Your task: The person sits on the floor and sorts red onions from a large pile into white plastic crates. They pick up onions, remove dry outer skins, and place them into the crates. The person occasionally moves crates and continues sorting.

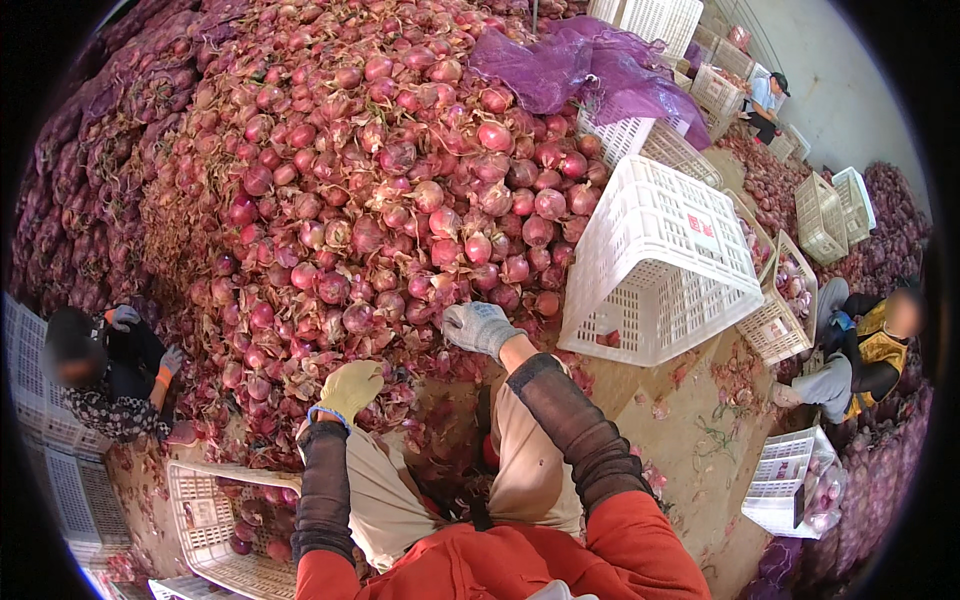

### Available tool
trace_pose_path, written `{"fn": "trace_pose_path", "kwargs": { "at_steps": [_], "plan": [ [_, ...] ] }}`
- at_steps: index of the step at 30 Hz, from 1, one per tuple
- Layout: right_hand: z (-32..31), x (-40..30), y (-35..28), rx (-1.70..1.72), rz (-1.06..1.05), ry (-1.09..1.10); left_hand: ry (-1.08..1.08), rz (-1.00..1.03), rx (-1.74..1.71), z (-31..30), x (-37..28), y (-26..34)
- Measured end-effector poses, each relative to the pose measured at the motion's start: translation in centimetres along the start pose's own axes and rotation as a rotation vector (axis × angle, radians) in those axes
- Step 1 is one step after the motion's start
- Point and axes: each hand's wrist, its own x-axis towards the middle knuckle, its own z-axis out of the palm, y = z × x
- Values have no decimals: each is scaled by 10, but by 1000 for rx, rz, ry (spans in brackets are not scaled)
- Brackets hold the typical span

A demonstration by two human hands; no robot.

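Observation:
A large heap of red onions [375,187] with loose dry skins rises before me. My left hand [350,390], in a yellowish knit glove with a blue cuff, is at the near edge of the heap above my left knee. Its fingers are curled, and whether they hold anything is hidden. My right hand [480,328], in a grey glove, reaches the onions right of the middle. Its fingers bend down at the heap, and what lies under them cannot be seen. Beside my left leg stands a white plastic crate [191,517] with several onions in it.
A tipped white crate [660,247] rests against the heap at right. Purple mesh netting [592,67] lies over crates behind it. Co-workers sit at left [105,375], right [862,360] and far back right [765,105]. Filled mesh sacks [90,180] are stacked at left.

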Motion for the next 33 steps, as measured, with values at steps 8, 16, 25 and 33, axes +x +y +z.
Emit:
{"fn": "trace_pose_path", "kwargs": {
  "at_steps": [8,16,25,33],
  "plan": [
    [0,6,2,16,23,-11,13,9,-24,-4,-3,0],
    [2,4,7,-53,68,-214,79,24,-79,0,-5,3],
    [4,30,5,246,-150,-348,121,22,-157,-17,-17,8],
    [81,87,109,201,145,-143,186,133,-261,-16,-18,-11]
  ]
}}
